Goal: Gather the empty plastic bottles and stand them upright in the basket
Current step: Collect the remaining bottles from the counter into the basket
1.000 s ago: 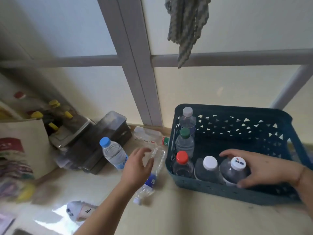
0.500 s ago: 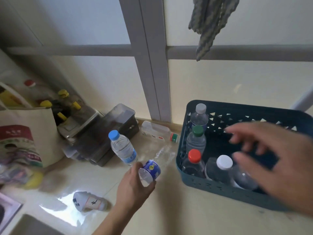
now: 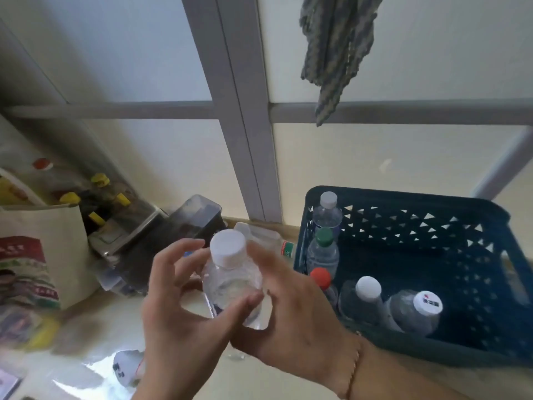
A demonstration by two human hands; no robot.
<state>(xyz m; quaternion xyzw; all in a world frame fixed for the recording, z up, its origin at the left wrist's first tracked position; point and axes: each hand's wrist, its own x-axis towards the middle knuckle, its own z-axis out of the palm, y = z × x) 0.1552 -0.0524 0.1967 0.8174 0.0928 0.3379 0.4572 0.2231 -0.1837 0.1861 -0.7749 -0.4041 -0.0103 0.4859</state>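
A clear plastic bottle with a white cap point(image 3: 230, 280) is held upright in the air at the centre, left of the basket. My left hand point(image 3: 178, 316) grips its lower body with the thumb across the front. My right hand point(image 3: 297, 319) wraps it from the right side. The dark teal basket point(image 3: 427, 226) stands at the right. Several bottles stand upright along its left and front walls: a white-capped one point(image 3: 328, 200), a green-capped one point(image 3: 324, 238), a red-capped one point(image 3: 320, 277), another white-capped one point(image 3: 367, 287) and one with a printed cap point(image 3: 427, 303).
A clear bottle with a red and green label point(image 3: 268, 236) lies by the wall behind my hands. A small white bottle point(image 3: 127, 366) lies on the floor at the lower left. A dark box point(image 3: 190, 223), a printed bag point(image 3: 37, 255) and yellow-capped bottles point(image 3: 99, 180) crowd the left.
My left hand picked the lying bottle off the floor and raised it upright. My right hand left the basket and came across to close on the same bottle.
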